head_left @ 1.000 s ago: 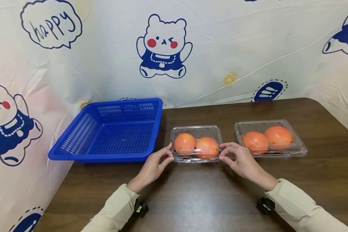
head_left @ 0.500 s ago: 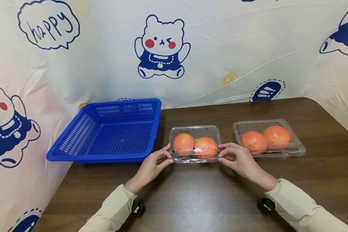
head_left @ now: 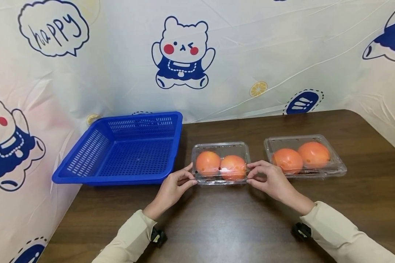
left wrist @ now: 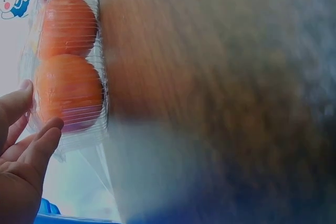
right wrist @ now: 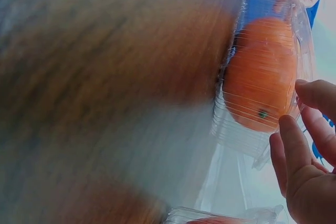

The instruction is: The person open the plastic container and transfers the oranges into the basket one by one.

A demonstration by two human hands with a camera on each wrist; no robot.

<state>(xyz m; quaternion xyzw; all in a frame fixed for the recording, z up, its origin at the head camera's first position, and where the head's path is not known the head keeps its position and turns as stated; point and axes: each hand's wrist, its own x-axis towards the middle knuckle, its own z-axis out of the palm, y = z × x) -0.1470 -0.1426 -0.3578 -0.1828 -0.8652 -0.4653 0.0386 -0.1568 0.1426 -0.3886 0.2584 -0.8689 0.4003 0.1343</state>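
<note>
A clear plastic clamshell box [head_left: 232,148] with two oranges [head_left: 208,163] in it sits on the table. My left hand [head_left: 172,188] pinches its left front corner between thumb and fingers. At the right front corner my right hand [head_left: 273,182] does the same. The lid lies over the fruit, as the left wrist view shows with the ribbed side of the box [left wrist: 100,51] facing the camera. In the right wrist view, thumb and fingertips are at the box's end beside an orange [right wrist: 260,87] with a small green stem mark.
A blue plastic basket [head_left: 118,179] with slotted walls stands to the left, nothing inside it. On the right lies a second clear box [head_left: 279,141] with two more oranges [head_left: 313,155]. Behind the brown wooden table [head_left: 217,226] hangs a printed cloth [head_left: 128,73].
Both hands keep their hold on the corners of the middle box. The whole view shifts slightly; basket and boxes stay where they were.
</note>
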